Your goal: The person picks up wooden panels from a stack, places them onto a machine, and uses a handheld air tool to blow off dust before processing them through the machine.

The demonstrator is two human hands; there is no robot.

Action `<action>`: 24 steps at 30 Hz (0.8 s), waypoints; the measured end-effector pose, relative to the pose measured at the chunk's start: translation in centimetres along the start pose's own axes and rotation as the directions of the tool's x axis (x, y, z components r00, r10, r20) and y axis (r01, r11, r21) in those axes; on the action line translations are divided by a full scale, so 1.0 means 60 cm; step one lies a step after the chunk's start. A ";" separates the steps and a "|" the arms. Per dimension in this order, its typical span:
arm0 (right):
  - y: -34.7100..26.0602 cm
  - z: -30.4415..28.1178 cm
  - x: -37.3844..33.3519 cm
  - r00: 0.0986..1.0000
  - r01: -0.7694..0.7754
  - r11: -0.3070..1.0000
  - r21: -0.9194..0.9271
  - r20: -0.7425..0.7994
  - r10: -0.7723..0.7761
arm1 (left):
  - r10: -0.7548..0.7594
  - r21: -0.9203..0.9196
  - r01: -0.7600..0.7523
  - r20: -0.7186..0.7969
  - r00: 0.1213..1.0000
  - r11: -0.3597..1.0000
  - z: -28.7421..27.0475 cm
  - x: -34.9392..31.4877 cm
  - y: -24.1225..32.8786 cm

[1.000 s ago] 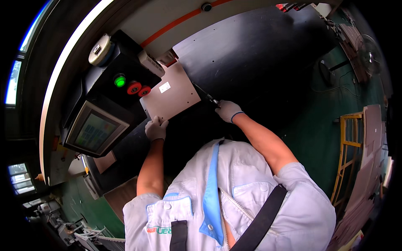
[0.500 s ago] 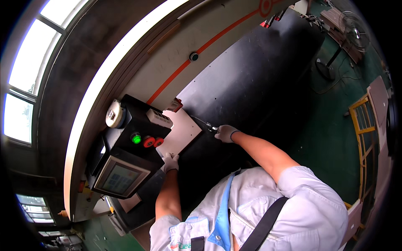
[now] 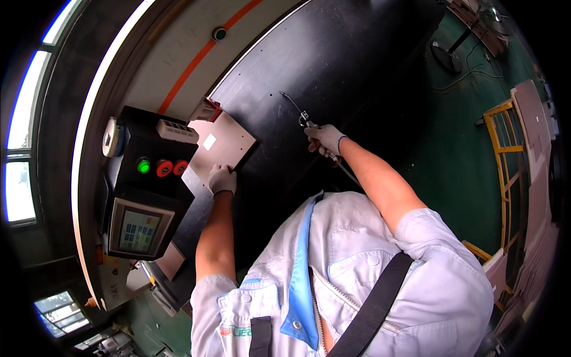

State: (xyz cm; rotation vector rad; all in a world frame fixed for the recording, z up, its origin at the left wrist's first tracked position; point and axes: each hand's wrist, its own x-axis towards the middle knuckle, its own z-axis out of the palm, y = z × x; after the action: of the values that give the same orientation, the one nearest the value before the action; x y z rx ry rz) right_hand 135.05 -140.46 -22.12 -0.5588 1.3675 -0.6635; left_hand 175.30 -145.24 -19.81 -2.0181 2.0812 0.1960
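A flat pinkish-beige board [image 3: 229,138] with small dark holes and a white label [image 3: 209,141] lies on the black table [image 3: 262,71]. At its near edge my left hand [image 3: 222,179], in a pale knit glove, is closed on the board; the fingertips are partly hidden. To the right of the board, over the table, my gloved right hand [image 3: 326,140] grips an air blow gun [image 3: 305,118]. Its long thin nozzle points away and to the left, and a hose trails back from beneath the hand.
Left of the board stands a black control box [image 3: 137,199] with a lit green button, two red buttons and a screen [image 3: 138,231]. A red-edged clamp-like part [image 3: 209,110] sits by the board's far corner. At right are a yellow rack [image 3: 504,149], stacked boards [image 3: 538,154] and a fan stand [image 3: 446,56].
The view has shifted, and the white label now shows. My right hand has moved the air blow gun away from the board, to the right. My left hand stays at the board's near edge.
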 end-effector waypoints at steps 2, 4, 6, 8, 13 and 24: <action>0.005 0.009 -0.006 1.000 -0.015 1.000 -0.018 0.004 0.015 | 0.038 -0.051 -0.036 0.043 0.998 0.998 0.006 0.002 0.027; -0.005 0.007 -0.003 1.000 -0.006 0.999 -0.041 0.017 0.007 | -0.027 0.102 0.021 0.049 0.998 0.995 0.001 0.017 0.051; -0.005 0.003 -0.006 1.000 -0.007 0.999 -0.050 -0.004 0.007 | -0.041 0.035 0.038 0.083 0.996 0.999 -0.017 0.027 0.064; -0.004 -0.003 -0.006 0.998 -0.022 0.997 -0.075 -0.054 0.018 | -0.043 -0.030 0.047 0.115 0.992 0.998 -0.024 0.048 0.076; -0.021 0.023 -0.015 0.999 -0.025 0.999 -0.045 -0.034 0.024 | -0.114 0.001 0.115 0.104 0.988 0.993 0.019 0.070 0.027; -0.021 0.016 -0.007 0.997 -0.071 0.997 -0.023 0.004 0.071 | -0.161 -0.028 0.165 0.113 0.981 0.986 -0.008 0.046 0.046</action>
State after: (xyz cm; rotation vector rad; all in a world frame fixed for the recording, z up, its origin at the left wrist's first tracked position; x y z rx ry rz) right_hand 135.81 -141.08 -20.82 -0.5274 1.3855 -0.5895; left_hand 172.47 -147.92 -20.27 -2.1355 1.8499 0.3112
